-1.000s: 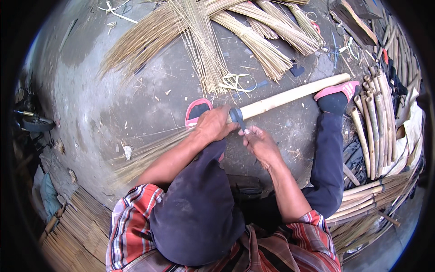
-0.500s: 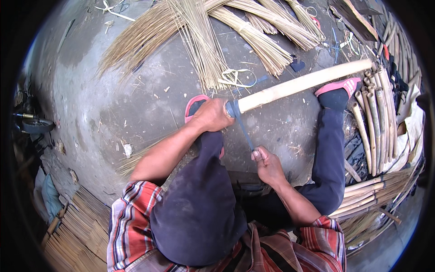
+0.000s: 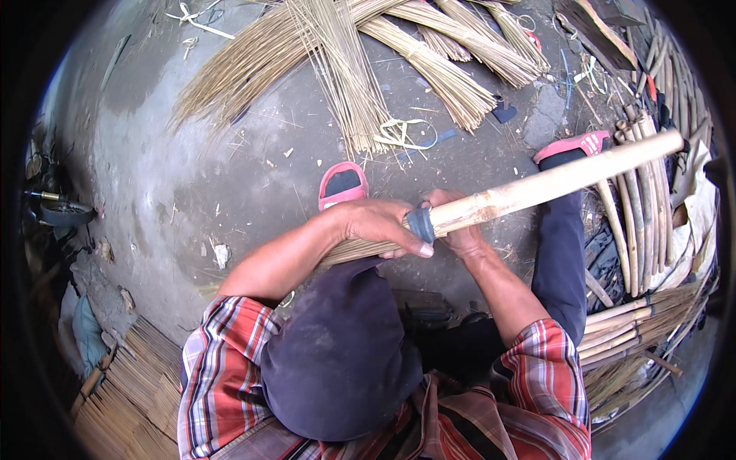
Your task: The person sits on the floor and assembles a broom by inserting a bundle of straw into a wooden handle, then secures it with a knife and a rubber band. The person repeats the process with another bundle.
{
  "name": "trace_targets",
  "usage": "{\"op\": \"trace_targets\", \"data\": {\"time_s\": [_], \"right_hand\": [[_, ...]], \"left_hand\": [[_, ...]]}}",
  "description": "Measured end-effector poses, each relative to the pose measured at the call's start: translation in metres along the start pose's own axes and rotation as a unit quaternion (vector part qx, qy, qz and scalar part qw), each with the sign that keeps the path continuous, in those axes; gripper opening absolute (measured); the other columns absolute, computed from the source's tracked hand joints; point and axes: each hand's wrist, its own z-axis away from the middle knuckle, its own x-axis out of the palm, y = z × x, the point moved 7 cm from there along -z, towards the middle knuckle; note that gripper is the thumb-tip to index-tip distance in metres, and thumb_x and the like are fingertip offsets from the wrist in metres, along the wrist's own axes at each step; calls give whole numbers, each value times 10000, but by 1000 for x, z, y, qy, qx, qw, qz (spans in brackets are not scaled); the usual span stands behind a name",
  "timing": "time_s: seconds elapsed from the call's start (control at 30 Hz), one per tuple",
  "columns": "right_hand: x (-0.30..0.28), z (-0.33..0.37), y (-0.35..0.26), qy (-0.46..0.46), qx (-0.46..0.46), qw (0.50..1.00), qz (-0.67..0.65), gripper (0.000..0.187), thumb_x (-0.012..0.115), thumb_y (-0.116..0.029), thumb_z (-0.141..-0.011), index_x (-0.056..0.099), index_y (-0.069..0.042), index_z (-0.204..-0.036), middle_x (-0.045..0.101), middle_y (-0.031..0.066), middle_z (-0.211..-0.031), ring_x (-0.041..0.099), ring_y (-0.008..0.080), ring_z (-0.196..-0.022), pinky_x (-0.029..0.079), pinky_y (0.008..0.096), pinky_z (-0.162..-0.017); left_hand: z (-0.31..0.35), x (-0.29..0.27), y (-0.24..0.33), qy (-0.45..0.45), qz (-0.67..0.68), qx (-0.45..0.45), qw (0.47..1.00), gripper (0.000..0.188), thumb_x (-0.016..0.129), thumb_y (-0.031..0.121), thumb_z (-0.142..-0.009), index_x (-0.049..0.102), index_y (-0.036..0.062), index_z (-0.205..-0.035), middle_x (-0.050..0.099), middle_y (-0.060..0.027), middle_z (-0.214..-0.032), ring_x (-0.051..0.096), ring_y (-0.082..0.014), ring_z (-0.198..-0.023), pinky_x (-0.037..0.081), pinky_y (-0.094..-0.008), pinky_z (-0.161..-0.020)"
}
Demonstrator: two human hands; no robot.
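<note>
A pale bamboo handle [image 3: 552, 184] slants across in front of me, rising toward the right. Its lower end meets a bundle of thin stiff sticks [image 3: 349, 251] that runs under my left forearm. A dark rubber-like strip [image 3: 421, 223] is wound around the joint. My left hand [image 3: 376, 222] is closed around the bundle just beside the winding, thumb along the near side. My right hand [image 3: 460, 234] reaches beneath the handle, its curled fingers showing at the far side next to the strip. The handle hides part of that hand and the strip's loose end.
Several stick bundles [image 3: 429, 65] lie on the concrete floor ahead, with a pale tie [image 3: 406, 133] near them. Bamboo poles [image 3: 642, 207] are piled at the right, above finished-looking brooms [image 3: 617, 333]. More sticks [image 3: 142, 383] lie at lower left. My feet wear pink sandals [image 3: 356, 172].
My right hand has moved from the near side, where it pulled the strip taut, up under the handle. The handle has shifted right and nearer, and the strip's straight stretch no longer shows.
</note>
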Motion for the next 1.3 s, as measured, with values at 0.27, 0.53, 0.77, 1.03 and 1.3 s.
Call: {"op": "trace_targets", "data": {"time_s": [0.27, 0.53, 0.77, 1.03, 1.3], "right_hand": [[-24, -4, -19, -172, 281, 941, -73, 399, 493, -304, -1118, 688, 33, -1206, 743, 148, -784, 729, 235, -637, 594, 398, -654], [20, -58, -16, -106, 401, 863, -289, 516, 432, -448, -1153, 653, 17, -1122, 711, 110, -731, 607, 163, -467, 510, 307, -501], [18, 20, -15, -14, 413, 833, -367, 250, 503, -213, -1142, 638, -16, -1070, 626, 53, -704, 573, 123, -521, 432, 277, -478], [33, 38, 0, -25, 426, 824, -373, 256, 513, -250, -1143, 635, -40, -1063, 627, 35, -709, 466, 92, -462, 333, 274, -428], [32, 33, -4, -9, 419, 825, -378, 306, 539, -304, -1143, 627, -82, -952, 572, -2, -681, 445, 65, -520, 329, 250, -482]], "left_hand": [[1, -61, -5, 369, -333, -25, 867, 532, 865, 429, -803, 726, -42, -1008, 758, -292, -989, 752, -421, -985, 574, -489, -878], [-5, -67, -27, 372, -395, -87, 836, 539, 789, 322, -815, 663, -1, -1228, 756, -289, -1037, 739, -464, -996, 585, -528, -884], [-13, -71, -36, 338, -343, -11, 876, 589, 829, 377, -865, 645, 5, -1283, 760, -263, -1060, 733, -448, -1034, 568, -498, -891], [-4, -62, -28, 371, -399, -89, 834, 681, 722, 408, -979, 494, -13, -1463, 708, -284, -1193, 680, -474, -1161, 536, -522, -976], [-2, -58, -30, 432, -442, -57, 784, 508, 669, 426, -1011, 576, -33, -1208, 729, -291, -1009, 715, -496, -986, 551, -581, -883]]}}
